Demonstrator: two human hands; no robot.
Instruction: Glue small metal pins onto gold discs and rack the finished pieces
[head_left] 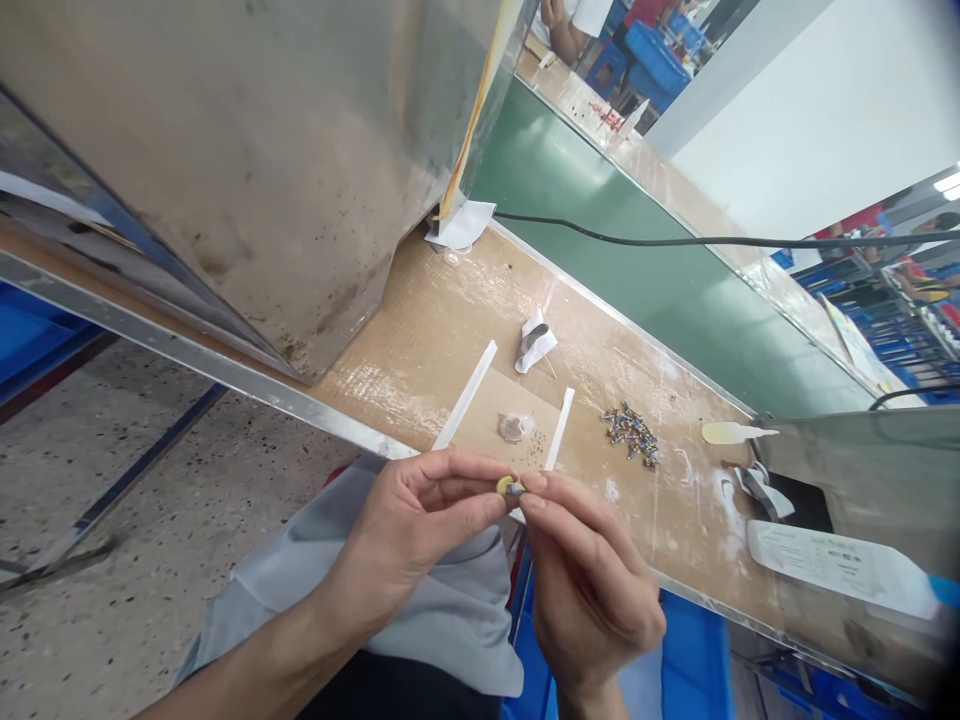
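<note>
My left hand (412,515) and my right hand (589,570) meet at the front edge of the bench, fingertips almost touching. Pinched between the thumbs and forefingers of both is a small yellow and blue piece (511,487); its exact kind is too small to make out. Just beyond the fingers, a clear round dish (517,427) sits on brown board between two white strips (466,395). Tiny specks (538,440) are scattered beside the dish. To the right lies a loose pile of small blue and metallic parts (631,435).
A large metal housing (247,170) stands on the left. Folded white paper (535,342) lies behind the dish. At right are a narrow-tipped bottle (731,432) and a large white bottle (840,568), both lying down. A black cable (645,241) crosses the green partition (592,190).
</note>
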